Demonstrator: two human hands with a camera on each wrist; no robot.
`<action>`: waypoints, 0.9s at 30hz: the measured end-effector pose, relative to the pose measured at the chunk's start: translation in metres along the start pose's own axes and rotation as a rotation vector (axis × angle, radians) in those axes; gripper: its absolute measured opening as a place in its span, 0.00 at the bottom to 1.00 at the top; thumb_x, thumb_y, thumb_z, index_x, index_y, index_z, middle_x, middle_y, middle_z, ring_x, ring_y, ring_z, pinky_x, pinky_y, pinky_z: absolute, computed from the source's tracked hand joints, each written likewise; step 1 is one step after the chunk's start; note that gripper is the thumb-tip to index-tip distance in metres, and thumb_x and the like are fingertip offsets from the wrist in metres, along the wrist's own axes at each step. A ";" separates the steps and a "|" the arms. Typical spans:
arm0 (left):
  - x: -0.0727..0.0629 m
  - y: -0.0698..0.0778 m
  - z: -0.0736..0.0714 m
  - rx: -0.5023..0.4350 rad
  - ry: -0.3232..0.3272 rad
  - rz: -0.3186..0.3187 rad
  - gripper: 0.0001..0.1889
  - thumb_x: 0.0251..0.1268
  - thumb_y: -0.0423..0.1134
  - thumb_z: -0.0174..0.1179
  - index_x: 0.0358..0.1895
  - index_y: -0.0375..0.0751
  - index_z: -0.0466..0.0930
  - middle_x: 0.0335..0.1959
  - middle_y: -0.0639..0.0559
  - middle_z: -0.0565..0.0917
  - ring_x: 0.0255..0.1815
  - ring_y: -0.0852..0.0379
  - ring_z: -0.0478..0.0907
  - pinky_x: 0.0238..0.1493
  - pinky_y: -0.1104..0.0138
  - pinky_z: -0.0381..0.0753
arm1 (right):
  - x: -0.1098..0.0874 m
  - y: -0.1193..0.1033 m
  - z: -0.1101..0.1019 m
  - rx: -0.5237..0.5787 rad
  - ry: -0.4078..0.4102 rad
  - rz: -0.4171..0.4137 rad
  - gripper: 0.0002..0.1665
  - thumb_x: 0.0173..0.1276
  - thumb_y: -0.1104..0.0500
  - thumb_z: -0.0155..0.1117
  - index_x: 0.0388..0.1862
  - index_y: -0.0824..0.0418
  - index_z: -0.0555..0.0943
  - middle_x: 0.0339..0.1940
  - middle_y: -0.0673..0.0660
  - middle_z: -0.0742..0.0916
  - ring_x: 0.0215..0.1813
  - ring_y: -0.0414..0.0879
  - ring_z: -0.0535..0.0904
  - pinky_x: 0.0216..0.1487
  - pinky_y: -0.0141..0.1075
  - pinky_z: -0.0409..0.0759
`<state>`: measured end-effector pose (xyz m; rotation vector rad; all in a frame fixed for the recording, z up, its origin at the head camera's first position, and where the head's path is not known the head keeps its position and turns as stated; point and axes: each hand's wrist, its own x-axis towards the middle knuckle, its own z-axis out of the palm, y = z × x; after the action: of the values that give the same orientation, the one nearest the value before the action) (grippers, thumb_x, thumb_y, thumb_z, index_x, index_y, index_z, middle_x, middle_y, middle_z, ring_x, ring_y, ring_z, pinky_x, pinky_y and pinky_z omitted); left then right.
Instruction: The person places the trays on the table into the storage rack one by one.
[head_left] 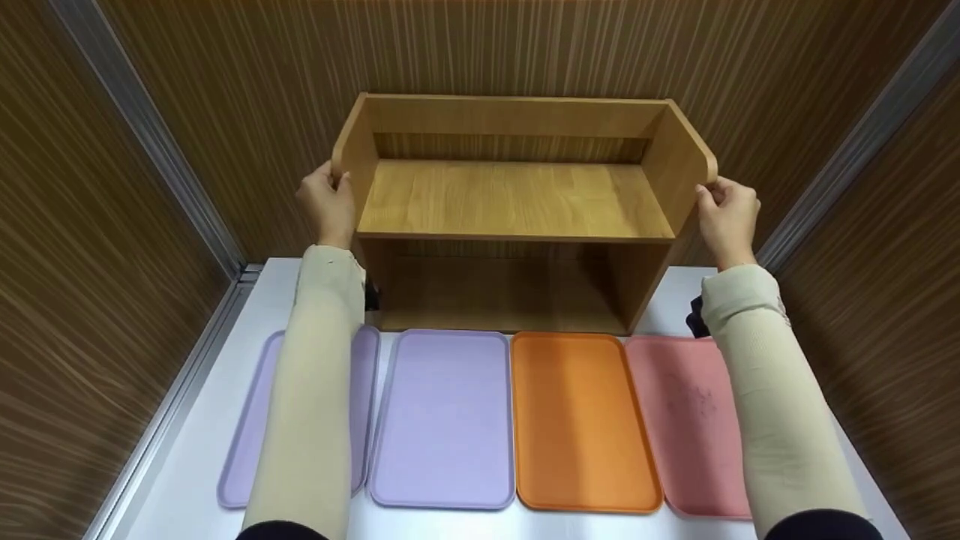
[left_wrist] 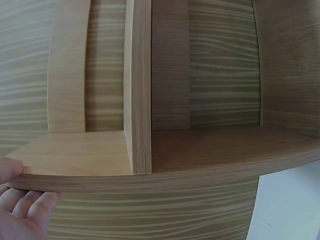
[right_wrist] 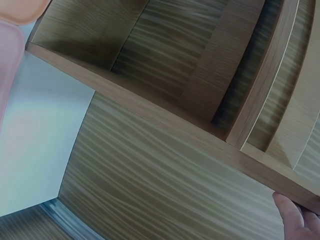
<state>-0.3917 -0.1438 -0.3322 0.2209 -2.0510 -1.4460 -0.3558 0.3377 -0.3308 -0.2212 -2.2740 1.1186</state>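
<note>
A small two-tier wooden shelf stands at the back of the white table, its compartments bare. My left hand grips the upper front edge of its left side panel, thumb on the inside and fingers on the outside, as the left wrist view shows on the panel. On the other side my right hand pinches the matching corner of the right side panel. Only part of that hand shows in the right wrist view, at the lower right corner.
In front of the shelf lie a lilac tray partly under the left sleeve, a second lilac tray, an orange tray and a pink tray. Wood-patterned walls enclose the white table at the back and sides.
</note>
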 end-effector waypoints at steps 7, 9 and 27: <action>0.007 -0.004 -0.008 -0.008 -0.013 -0.045 0.12 0.67 0.30 0.54 0.50 0.33 0.81 0.50 0.42 0.83 0.47 0.55 0.78 0.49 0.65 0.78 | 0.001 -0.005 0.005 0.028 -0.041 -0.006 0.18 0.69 0.60 0.55 0.51 0.71 0.80 0.40 0.63 0.86 0.24 0.30 0.75 0.23 0.18 0.69; 0.009 -0.004 -0.010 -0.001 -0.012 -0.039 0.12 0.67 0.30 0.54 0.50 0.32 0.81 0.49 0.41 0.83 0.47 0.55 0.78 0.49 0.65 0.77 | 0.001 -0.007 0.006 0.039 -0.045 -0.010 0.17 0.69 0.60 0.55 0.51 0.71 0.80 0.33 0.58 0.87 0.21 0.30 0.72 0.21 0.19 0.67; 0.013 -0.004 -0.018 0.003 -0.003 -0.011 0.13 0.66 0.31 0.55 0.51 0.34 0.81 0.48 0.43 0.84 0.43 0.59 0.78 0.44 0.70 0.77 | 0.003 -0.011 0.008 0.108 -0.065 -0.023 0.18 0.69 0.60 0.56 0.52 0.70 0.80 0.22 0.44 0.81 0.19 0.30 0.68 0.20 0.20 0.66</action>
<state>-0.3926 -0.1653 -0.3273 0.2314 -2.0579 -1.4509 -0.3618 0.3265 -0.3253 -0.1172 -2.2580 1.2494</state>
